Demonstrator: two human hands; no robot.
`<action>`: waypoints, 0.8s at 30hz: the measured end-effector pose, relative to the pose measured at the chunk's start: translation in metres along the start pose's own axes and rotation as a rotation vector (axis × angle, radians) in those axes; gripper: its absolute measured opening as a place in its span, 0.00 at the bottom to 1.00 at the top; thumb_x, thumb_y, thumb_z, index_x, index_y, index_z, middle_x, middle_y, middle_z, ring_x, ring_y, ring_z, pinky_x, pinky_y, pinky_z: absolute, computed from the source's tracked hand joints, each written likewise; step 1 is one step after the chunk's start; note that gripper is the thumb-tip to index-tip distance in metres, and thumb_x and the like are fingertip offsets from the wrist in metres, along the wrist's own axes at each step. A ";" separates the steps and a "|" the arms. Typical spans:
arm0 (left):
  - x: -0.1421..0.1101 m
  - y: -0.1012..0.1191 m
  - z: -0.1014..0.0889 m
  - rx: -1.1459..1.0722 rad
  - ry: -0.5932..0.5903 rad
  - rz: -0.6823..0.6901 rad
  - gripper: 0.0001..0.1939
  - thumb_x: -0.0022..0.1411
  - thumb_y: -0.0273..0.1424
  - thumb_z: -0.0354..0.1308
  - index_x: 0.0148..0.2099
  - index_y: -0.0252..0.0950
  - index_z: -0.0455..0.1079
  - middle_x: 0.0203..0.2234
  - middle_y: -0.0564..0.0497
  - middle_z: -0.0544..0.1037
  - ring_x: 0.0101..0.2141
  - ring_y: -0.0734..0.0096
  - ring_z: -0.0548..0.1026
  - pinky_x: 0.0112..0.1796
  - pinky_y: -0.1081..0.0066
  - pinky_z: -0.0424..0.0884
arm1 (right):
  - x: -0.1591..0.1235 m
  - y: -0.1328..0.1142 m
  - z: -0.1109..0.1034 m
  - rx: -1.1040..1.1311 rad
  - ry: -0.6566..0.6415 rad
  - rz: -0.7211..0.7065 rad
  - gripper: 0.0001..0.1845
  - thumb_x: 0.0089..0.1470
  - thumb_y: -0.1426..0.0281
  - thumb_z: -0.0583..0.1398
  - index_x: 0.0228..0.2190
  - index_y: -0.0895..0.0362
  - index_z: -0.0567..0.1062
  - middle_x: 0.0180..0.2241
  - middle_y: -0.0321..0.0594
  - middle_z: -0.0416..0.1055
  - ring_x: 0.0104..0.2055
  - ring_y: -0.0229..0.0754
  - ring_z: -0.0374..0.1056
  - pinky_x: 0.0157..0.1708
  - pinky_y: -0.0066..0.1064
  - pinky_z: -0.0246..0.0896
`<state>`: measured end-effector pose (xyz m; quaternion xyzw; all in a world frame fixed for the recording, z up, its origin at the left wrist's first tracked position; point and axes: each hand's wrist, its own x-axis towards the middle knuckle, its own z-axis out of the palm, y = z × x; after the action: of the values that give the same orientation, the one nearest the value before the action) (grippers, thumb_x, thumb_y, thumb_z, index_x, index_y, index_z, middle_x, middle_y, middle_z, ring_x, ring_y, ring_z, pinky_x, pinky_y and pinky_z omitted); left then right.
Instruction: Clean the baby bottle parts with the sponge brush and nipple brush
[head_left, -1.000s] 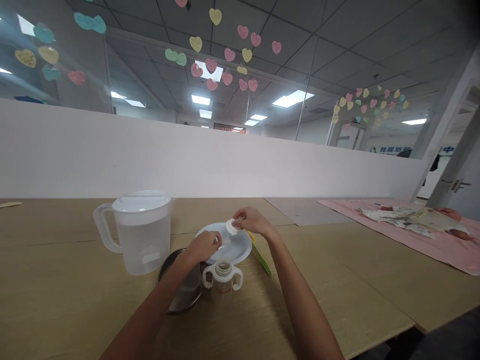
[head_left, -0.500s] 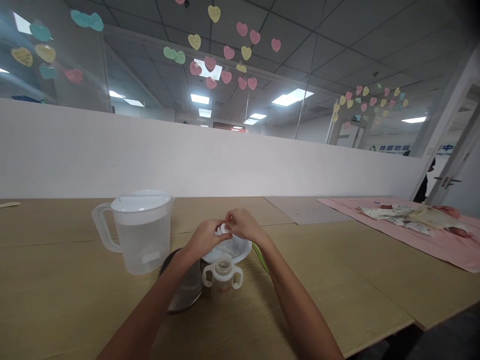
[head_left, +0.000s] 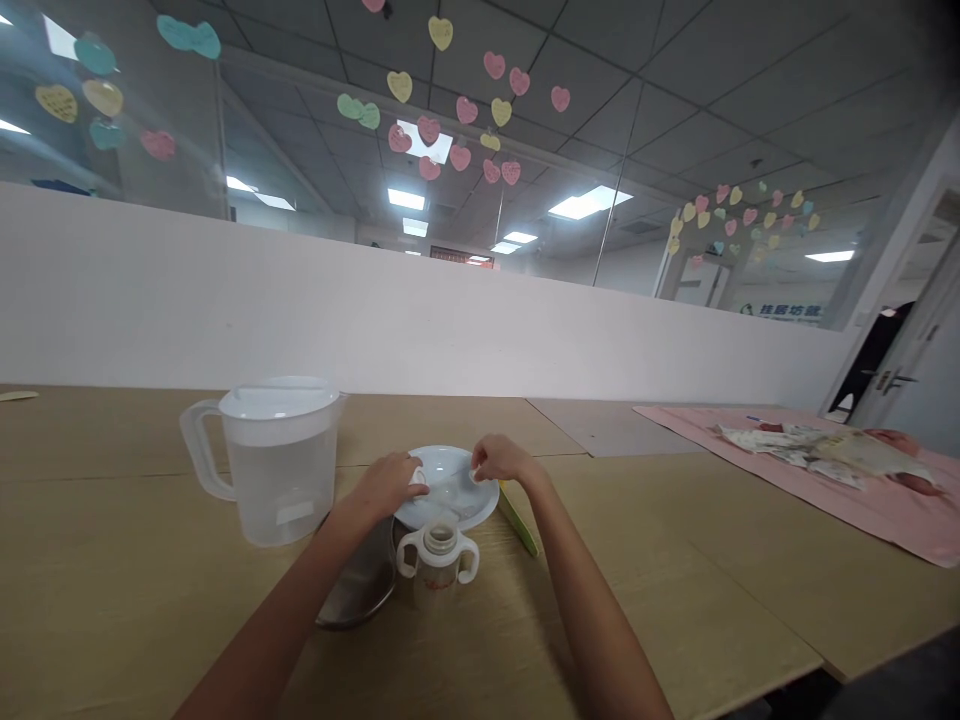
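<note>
"Left hand [head_left: 391,484]?"
"Grip clamped on a white piece [head_left: 418,479], nine o'clock on the bowl [head_left: 448,461]."
"Right hand [head_left: 496,459]?"
"Together at two; anything held, I can't tell. Handled bottle [head_left: 439,562]: six."

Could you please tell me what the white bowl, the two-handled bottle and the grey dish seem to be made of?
White bowl: smooth, opaque, softly shiny; perhaps plastic or glazed ceramic.
Bottle: smooth, clear body, plastic or glass, I cannot tell; opaque white handles look like plastic.
Grey dish: likely metal, given its dull sheen and brighter rim.
</note>
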<state>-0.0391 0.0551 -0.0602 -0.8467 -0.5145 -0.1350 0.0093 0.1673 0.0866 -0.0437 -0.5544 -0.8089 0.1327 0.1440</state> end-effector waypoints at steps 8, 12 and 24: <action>0.001 -0.007 0.025 0.130 0.011 -0.042 0.12 0.55 0.34 0.51 0.38 0.35 0.71 0.38 0.41 0.74 0.43 0.56 0.67 0.45 0.58 0.56 | 0.020 0.002 0.037 -0.050 -0.008 0.039 0.13 0.19 0.82 0.67 0.13 0.58 0.72 0.20 0.35 0.71 0.27 0.40 0.68 0.26 0.24 0.58; -0.002 -0.002 -0.001 0.125 0.032 -0.030 0.14 0.53 0.32 0.52 0.42 0.34 0.69 0.41 0.41 0.74 0.44 0.56 0.68 0.45 0.59 0.57 | 0.012 0.008 0.032 0.020 0.126 0.019 0.10 0.31 0.78 0.64 0.23 0.58 0.75 0.27 0.36 0.73 0.31 0.37 0.68 0.30 0.23 0.58; -0.076 -0.085 -0.113 -0.246 1.101 -0.590 0.31 0.61 0.45 0.29 0.46 0.36 0.69 0.37 0.57 0.76 0.44 0.57 0.67 0.39 0.59 0.60 | -0.036 0.090 0.057 0.204 0.439 0.395 0.19 0.51 0.75 0.44 0.37 0.59 0.71 0.30 0.42 0.74 0.30 0.39 0.70 0.29 0.26 0.61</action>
<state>-0.1709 0.0119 0.0197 -0.4709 -0.6268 -0.6054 0.1375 0.2349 0.0816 -0.1333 -0.6990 -0.6175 0.1155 0.3417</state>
